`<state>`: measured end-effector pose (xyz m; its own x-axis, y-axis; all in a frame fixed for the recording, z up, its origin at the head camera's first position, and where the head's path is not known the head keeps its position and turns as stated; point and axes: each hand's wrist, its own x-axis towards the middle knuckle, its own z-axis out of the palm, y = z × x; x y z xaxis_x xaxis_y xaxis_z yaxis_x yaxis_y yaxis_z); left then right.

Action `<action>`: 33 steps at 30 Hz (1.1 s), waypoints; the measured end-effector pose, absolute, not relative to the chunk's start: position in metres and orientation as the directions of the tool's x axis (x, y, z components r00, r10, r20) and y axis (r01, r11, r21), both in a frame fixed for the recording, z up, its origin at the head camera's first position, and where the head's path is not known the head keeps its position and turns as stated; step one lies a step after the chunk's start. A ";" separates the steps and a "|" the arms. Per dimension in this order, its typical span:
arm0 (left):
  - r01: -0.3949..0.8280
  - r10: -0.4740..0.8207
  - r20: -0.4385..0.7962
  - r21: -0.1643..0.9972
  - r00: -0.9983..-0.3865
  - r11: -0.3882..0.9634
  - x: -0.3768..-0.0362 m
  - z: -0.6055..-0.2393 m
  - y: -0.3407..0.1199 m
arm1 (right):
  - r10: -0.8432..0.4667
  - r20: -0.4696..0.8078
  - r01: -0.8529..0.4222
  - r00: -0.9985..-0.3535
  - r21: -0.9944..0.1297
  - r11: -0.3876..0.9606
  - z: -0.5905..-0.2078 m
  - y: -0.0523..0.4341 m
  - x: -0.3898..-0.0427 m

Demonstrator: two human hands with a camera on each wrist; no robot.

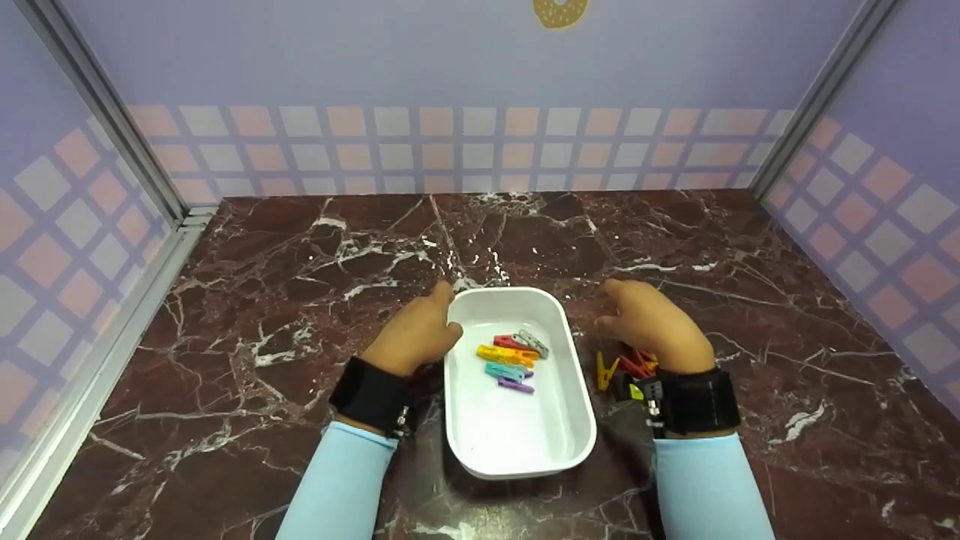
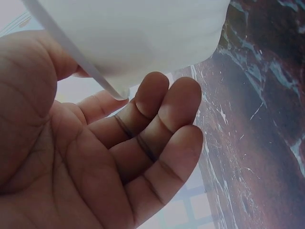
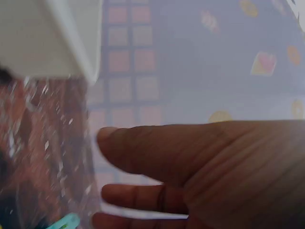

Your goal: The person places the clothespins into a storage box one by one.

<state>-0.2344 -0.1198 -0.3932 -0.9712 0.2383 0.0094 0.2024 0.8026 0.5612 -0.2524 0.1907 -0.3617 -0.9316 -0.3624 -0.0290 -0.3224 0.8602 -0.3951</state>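
Note:
A white oblong tray [image 1: 513,435] sits in the middle of the marble table. In it lie several small clothes pegs [image 1: 512,354]: red, grey, yellow, teal and purple. My left hand [image 1: 420,334] rests at the tray's left rim, thumb by the edge. In the left wrist view its fingers [image 2: 162,119] are relaxed and hold nothing beside the tray wall [image 2: 143,33]. My right hand [image 1: 649,324] hovers to the right of the tray over a small heap of loose pegs [image 1: 621,370], yellow, red and green. Its fingers [image 3: 152,152] look straight and hold nothing.
The dark red marble tabletop [image 1: 285,300] is walled by lilac checked panels [image 1: 465,142] at the back and both sides, with metal corner posts [image 1: 112,127]. A teal peg [image 3: 64,222] shows at the bottom of the right wrist view near the tray corner [image 3: 71,52].

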 end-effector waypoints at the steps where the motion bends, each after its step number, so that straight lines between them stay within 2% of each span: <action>1: 0.206 0.240 0.013 0.559 -0.971 0.803 -0.234 -0.393 -0.120 | -0.350 -0.068 -0.296 -0.934 -0.400 0.868 -0.364 0.194 -0.254; 9: 0.211 0.246 0.015 0.563 -0.969 0.799 -0.235 -0.393 -0.121 | -0.352 -0.289 -0.231 -0.890 -0.379 0.896 -0.385 0.196 -0.264; 19: 0.201 0.240 0.009 0.576 -0.971 0.792 -0.235 -0.391 -0.119 | -0.323 -0.359 -0.180 -0.876 -0.379 0.908 -0.394 0.186 -0.265; 23: 0.194 0.236 0.004 0.581 -0.972 0.790 -0.236 -0.392 -0.120 | -0.351 -0.318 -0.230 -0.881 -0.362 0.903 -0.396 0.180 -0.267; 27: 0.185 0.234 -0.008 0.582 -0.972 0.792 -0.236 -0.393 -0.120 | -0.416 -0.209 -0.335 -0.885 -0.336 0.880 -0.402 0.174 -0.269; 33: 0.193 0.245 -0.008 0.592 -0.970 0.783 -0.235 -0.393 -0.121 | -0.454 -0.057 -0.406 -0.889 -0.359 0.841 -0.409 0.170 -0.273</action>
<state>-0.2353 -0.1211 -0.3931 -0.9695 0.2449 -0.0078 0.1929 0.7828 0.5917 -0.2729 0.1697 -0.4093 -0.8892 -0.4539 -0.0568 -0.4061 0.8405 -0.3586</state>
